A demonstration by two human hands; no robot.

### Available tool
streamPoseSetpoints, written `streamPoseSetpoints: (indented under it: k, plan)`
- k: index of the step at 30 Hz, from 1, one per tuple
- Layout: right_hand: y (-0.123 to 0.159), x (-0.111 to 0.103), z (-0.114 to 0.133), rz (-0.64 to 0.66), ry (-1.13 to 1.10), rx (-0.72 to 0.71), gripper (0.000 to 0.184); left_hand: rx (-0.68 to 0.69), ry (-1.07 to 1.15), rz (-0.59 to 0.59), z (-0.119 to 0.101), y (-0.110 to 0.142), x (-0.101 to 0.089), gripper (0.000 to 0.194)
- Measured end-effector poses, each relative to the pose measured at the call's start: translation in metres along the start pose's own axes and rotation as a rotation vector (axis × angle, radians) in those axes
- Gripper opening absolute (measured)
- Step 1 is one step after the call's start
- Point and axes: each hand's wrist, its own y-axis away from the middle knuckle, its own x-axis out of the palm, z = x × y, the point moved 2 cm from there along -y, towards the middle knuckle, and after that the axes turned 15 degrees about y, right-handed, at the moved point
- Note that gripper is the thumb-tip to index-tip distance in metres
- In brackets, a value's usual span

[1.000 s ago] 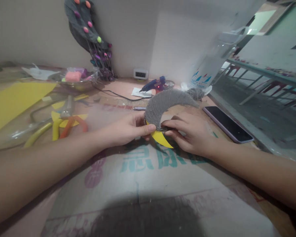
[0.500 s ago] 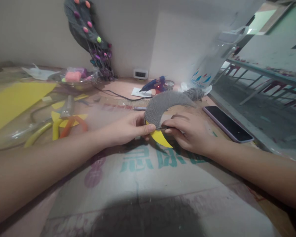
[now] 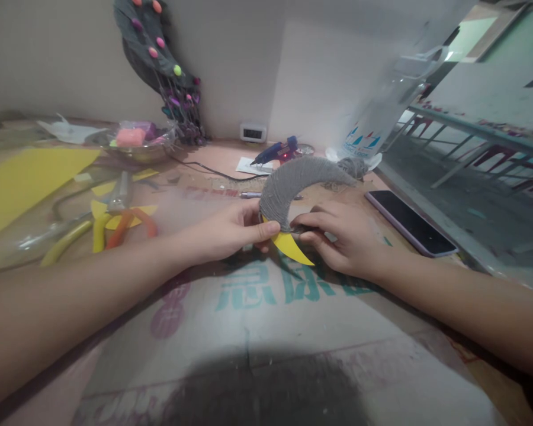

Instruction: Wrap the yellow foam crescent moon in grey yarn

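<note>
A crescent moon shape (image 3: 288, 183) is held up over the table, most of it wound with grey yarn and its lower tip bare yellow. My left hand (image 3: 244, 228) grips its lower left edge, thumb in front and fingers behind. Close to the inner curve, my right hand (image 3: 337, 236) pinches the grey yarn (image 3: 298, 229) between thumb and forefinger, right where the winding ends. A grey yarn ball (image 3: 353, 167) lies behind the crescent's upper tip.
A phone (image 3: 411, 222) lies at the right edge. Behind stand a blue glue gun (image 3: 275, 152), a small digital clock (image 3: 253, 132) and a large plastic bottle (image 3: 373, 118). Scissors or pliers with orange and yellow handles (image 3: 133, 228), yellow sheet (image 3: 31, 183) and a bowl (image 3: 137, 148) are left.
The crescent has tilted slightly, its upper tip shifting a little right. My right hand stays at the inner curve with its pinch nearly unchanged; my left hand keeps its grip.
</note>
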Motion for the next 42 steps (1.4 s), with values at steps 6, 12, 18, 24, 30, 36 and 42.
streamPoseSetpoints:
  k: [6, 12, 18, 24, 30, 36, 42]
  plan:
    - [-0.0004, 0.0009, 0.0010, -0.006, 0.001, -0.006, 0.022, 0.010, 0.007, 0.007, 0.0007, -0.0006, -0.0001, 0.036]
    - [-0.0010, 0.0005, 0.0000, -0.022, 0.013, -0.040, 0.020, 0.007, 0.004, 0.032, 0.0008, 0.0004, -0.0002, 0.033]
    - [-0.0028, 0.0006, -0.0020, 0.003, 0.036, -0.050, 0.021, 0.028, -0.022, 0.044, 0.0005, 0.0006, -0.0010, 0.033]
    - [-0.0005, 0.0006, 0.0001, -0.005, 0.017, -0.005, 0.023, 0.012, -0.006, 0.028, 0.0005, -0.0001, 0.0002, 0.034]
    - [0.0003, -0.0004, -0.0004, 0.017, -0.003, 0.006, 0.026, 0.022, 0.032, 0.017, -0.0015, 0.0007, 0.0020, 0.034]
    - [0.0013, 0.0013, -0.0014, 0.042, 0.003, 0.003, 0.025, 0.037, 0.036, 0.028, -0.0001, 0.0003, 0.0007, 0.031]
    - [0.0018, 0.0009, -0.0007, 0.037, 0.001, -0.015, 0.025, 0.028, 0.027, 0.028, 0.0007, 0.0009, -0.0004, 0.030]
